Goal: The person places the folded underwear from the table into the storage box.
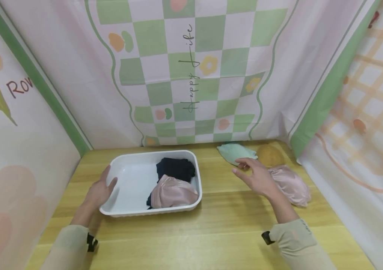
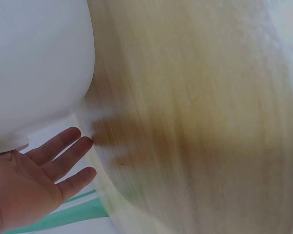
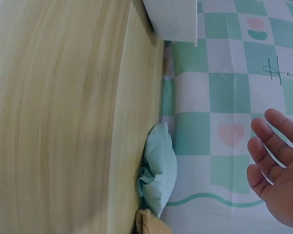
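Observation:
My left hand (image 1: 98, 192) holds the left rim of a white tray (image 1: 120, 214), its thumb over the rim and its fingers outside. Three of those fingers (image 2: 68, 158) show spread beneath the tray edge in the left wrist view. Inside the tray's right half lie a folded black cloth (image 1: 174, 168) and a bundled pink satin cloth (image 1: 174, 193), with more dark fabric peeking out beneath the pink one. My right hand (image 1: 255, 178) hovers over the table's right side, fingers loosely bent and nothing in them. Closest to it are a mint-green cloth bundle (image 1: 235, 153) and another pink satin bundle (image 1: 291, 185).
A mustard-tan cloth bundle (image 1: 270, 155) sits in the back right corner, next to the mint one. Printed curtains (image 1: 191, 75) enclose the wooden table (image 1: 184, 243) at the back and both sides.

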{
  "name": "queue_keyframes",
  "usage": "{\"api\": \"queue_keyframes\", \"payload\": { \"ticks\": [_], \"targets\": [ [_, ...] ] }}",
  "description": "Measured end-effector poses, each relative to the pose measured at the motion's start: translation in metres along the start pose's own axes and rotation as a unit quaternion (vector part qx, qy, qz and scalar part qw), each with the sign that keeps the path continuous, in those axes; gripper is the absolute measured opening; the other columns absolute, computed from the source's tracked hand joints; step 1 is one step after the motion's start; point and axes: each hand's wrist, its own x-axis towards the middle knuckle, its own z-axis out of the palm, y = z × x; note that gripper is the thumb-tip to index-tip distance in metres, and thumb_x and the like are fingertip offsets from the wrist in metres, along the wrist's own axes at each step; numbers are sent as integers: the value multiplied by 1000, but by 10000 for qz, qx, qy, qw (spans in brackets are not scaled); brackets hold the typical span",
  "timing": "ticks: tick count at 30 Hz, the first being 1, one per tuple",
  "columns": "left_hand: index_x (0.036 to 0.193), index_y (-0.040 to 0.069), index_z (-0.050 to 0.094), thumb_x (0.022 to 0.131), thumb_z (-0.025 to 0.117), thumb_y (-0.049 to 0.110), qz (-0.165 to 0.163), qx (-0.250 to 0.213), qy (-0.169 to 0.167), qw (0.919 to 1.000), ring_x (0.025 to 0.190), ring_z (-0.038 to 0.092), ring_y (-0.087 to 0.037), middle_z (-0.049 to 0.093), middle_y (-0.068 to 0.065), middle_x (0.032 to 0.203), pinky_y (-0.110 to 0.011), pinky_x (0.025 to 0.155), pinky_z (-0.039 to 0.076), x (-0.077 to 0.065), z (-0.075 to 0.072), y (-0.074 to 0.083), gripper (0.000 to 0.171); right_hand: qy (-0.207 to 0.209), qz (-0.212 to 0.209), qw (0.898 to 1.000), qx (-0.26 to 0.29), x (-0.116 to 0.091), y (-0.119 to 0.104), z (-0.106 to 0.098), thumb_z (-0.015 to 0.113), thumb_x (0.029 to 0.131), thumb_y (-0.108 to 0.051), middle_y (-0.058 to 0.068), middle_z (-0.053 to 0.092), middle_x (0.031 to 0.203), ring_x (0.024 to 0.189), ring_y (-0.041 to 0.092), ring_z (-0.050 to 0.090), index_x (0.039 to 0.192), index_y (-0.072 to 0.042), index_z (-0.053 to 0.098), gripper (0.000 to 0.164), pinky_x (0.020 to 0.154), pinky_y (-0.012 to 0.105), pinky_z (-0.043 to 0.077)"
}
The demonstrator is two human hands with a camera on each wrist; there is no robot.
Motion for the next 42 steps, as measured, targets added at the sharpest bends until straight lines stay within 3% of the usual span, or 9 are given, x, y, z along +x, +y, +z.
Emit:
{"api": "queue_keyframes", "payload": {
  "ticks": [18, 26, 34, 42],
  "targets": [
    [160, 9, -9, 105, 24, 56, -51, 60, -14, 10000, 129, 45, -58, 30, -40, 152, -64, 105, 45, -1, -1, 1, 79, 292, 33, 9994, 205, -9, 16, -3, 56, 100, -48, 17, 64, 126, 118, 33, 59, 139, -8, 54, 56, 96, 57, 48],
    [160, 9, -10, 106, 24, 54, 51, 75, 28, 10000, 127, 48, -59, 32, -40, 150, -63, 103, 46, -1, 0, 1, 78, 381, 68, 9992, 11, -12, 23, -10, 56, 99, -49, 17, 64, 126, 117, 33, 58, 138, -8, 54, 56, 97, 56, 48],
    [160, 12, -13, 105, 22, 58, -10, 69, -63, 10000, 126, 48, -59, 31, -40, 151, -62, 101, 48, 1, 0, 0, 80, 292, 298, 9991, -51, -19, 33, -18, 54, 101, -49, 22, 62, 131, 121, 42, 55, 141, -6, 51, 59, 97, 59, 48],
    [160, 10, -11, 105, 23, 57, 10, 75, 5, 10000, 127, 48, -59, 32, -40, 151, -63, 104, 46, 0, 0, -1, 79, 464, 208, 9986, -128, -25, 41, -24, 56, 101, -45, 24, 64, 128, 114, 43, 60, 138, -2, 54, 56, 93, 58, 50]
  ]
}}
